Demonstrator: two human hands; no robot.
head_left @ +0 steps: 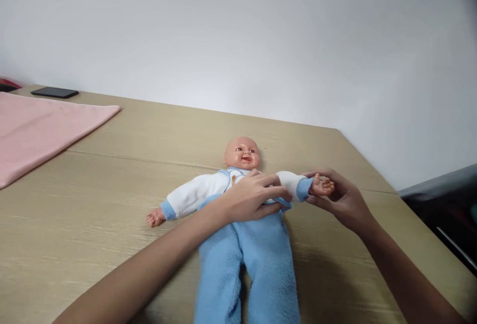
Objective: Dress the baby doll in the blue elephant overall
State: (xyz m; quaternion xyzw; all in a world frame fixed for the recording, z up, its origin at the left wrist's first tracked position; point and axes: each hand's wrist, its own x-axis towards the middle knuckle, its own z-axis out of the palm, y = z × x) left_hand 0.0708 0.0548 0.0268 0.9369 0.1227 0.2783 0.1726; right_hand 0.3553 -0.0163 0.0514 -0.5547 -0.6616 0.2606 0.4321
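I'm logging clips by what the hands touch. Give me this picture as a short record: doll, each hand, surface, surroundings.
doll: on its back, face up, feet out of frame; white top, blue trousers
left hand: laid over the doll's chest, fingertips toward one sleeve
right hand: thumb and fingers either side of that arm's end, near its blue cuff; firmness of grip unclear
surface: wooden tabletop
surroundings: pink cloth and flat dark device at left; pale wall behind

Slim, uncovered forearms point(160, 262) taper to narrow wrists point(367, 225), meeting a bare left hand point(255, 196) and bare right hand point(345, 202), both with slender fingers point(270, 181).
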